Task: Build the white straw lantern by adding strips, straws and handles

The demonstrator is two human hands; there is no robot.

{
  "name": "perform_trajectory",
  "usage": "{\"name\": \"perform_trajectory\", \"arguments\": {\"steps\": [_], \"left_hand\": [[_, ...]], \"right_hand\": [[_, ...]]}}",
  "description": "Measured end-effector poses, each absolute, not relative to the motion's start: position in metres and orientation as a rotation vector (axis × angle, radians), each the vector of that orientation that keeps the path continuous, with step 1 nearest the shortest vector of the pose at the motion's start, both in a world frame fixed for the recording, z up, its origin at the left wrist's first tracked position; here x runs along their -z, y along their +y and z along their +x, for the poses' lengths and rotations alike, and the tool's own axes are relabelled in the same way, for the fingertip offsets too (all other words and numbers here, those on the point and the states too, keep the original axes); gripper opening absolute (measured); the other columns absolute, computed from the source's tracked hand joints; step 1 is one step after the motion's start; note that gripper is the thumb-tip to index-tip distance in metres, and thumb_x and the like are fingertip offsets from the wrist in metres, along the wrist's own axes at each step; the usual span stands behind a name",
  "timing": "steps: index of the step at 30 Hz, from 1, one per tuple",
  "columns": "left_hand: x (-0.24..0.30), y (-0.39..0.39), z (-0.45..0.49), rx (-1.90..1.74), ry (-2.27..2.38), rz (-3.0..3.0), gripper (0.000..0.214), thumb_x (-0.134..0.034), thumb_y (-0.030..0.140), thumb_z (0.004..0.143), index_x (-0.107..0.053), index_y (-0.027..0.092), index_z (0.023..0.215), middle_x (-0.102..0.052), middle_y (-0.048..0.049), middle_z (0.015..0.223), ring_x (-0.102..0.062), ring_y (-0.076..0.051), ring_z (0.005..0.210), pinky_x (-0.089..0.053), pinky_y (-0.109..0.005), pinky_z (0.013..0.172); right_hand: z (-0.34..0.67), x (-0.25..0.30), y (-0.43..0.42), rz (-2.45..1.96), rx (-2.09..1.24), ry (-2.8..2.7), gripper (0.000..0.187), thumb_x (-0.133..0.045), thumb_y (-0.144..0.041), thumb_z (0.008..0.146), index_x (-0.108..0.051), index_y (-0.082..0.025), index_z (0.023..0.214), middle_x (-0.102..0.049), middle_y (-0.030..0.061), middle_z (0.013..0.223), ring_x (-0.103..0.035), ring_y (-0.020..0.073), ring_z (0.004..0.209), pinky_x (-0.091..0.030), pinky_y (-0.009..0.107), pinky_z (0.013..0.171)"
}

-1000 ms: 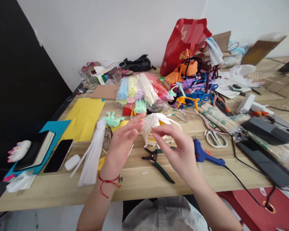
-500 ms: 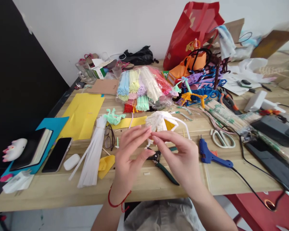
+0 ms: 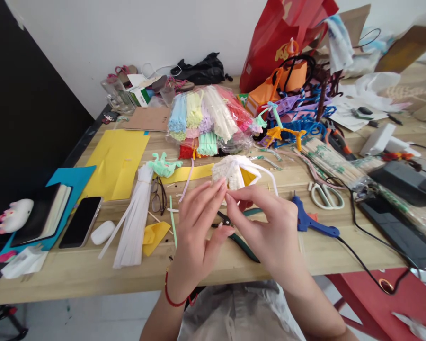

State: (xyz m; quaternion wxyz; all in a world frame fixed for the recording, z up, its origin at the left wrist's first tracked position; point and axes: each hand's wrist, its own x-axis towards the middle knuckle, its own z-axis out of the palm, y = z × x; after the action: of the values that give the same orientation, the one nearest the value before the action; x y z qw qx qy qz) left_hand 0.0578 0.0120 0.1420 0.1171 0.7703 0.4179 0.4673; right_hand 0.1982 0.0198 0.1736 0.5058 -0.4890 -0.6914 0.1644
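Note:
Both my hands meet over the table's front middle. My left hand, with a red string on its wrist, has its fingers stretched toward a white and yellow pipe-cleaner piece. My right hand pinches the lower edge of that piece with thumb and forefinger. A long white strand trails from the piece to the right. Green-handled pliers lie on the table under my hands, partly hidden.
A blue glue gun with a black cord and white scissors lie to the right. A white bundle of pipe cleaners, glasses, a phone and yellow paper lie left. Bagged coloured pipe cleaners and a red bag stand behind.
My hands and the white and yellow piece have dropped lower and nearer to me. The view has tilted down a little. My left fingers now reach the piece from beside it.

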Motion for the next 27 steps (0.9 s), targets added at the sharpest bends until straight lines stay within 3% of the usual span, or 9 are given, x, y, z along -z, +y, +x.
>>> {"name": "perform_trajectory", "arguments": {"steps": [7, 12, 16, 20, 27], "left_hand": [[-0.143, 0.000, 0.061, -1.328, 1.127, 1.930, 0.050, -0.030, 0.049, 0.098, -0.048, 0.028, 0.139, -0.048, -0.0052, 0.145, -0.041, -0.027, 0.135, -0.034, -0.049, 0.113], [-0.145, -0.002, 0.063, -1.312, 0.945, 1.514, 0.065, -0.011, 0.058, 0.095, -0.056, 0.029, 0.132, -0.054, -0.0041, 0.140, -0.048, -0.028, 0.132, -0.046, -0.048, 0.105], [-0.149, -0.004, 0.064, -1.298, 0.904, 1.406, 0.068, -0.006, 0.056, 0.096, -0.058, 0.030, 0.130, -0.057, -0.0040, 0.137, -0.054, -0.027, 0.126, -0.055, -0.043, 0.094], [-0.148, -0.007, 0.064, -1.287, 0.876, 1.366, 0.073, 0.001, 0.057, 0.094, -0.054, 0.031, 0.134, -0.056, -0.0034, 0.138, -0.054, -0.026, 0.126, -0.056, -0.042, 0.092], [-0.149, -0.012, 0.074, -1.381, 0.931, 1.460, 0.069, -0.009, 0.064, 0.092, -0.052, 0.032, 0.136, -0.052, -0.0017, 0.142, -0.044, -0.027, 0.135, -0.048, -0.042, 0.104]], "right_hand": [[0.198, -0.174, 0.021, -1.153, -0.424, -1.625, 0.012, -0.058, -0.013, 0.082, -0.059, -0.022, 0.073, -0.061, -0.0029, 0.062, -0.055, 0.0108, 0.055, -0.048, 0.025, 0.057], [0.199, -0.174, 0.019, -1.113, -0.619, -1.502, 0.013, -0.061, -0.018, 0.081, -0.060, -0.021, 0.068, -0.057, -0.0036, 0.058, -0.053, 0.0106, 0.053, -0.047, 0.025, 0.053], [0.201, -0.175, 0.016, -1.081, -0.673, -1.455, 0.015, -0.064, -0.019, 0.081, -0.062, -0.021, 0.067, -0.062, -0.0022, 0.060, -0.059, 0.0125, 0.058, -0.050, 0.025, 0.054], [0.205, -0.175, 0.014, -1.051, -0.735, -1.460, 0.008, -0.066, -0.021, 0.084, -0.070, -0.023, 0.078, -0.071, -0.0002, 0.073, -0.067, 0.0161, 0.071, -0.055, 0.027, 0.061], [0.210, -0.176, 0.010, -1.029, -0.682, -1.489, 0.011, -0.065, -0.019, 0.086, -0.073, -0.026, 0.089, -0.075, 0.0006, 0.087, -0.071, 0.0184, 0.081, -0.059, 0.031, 0.070]]}}
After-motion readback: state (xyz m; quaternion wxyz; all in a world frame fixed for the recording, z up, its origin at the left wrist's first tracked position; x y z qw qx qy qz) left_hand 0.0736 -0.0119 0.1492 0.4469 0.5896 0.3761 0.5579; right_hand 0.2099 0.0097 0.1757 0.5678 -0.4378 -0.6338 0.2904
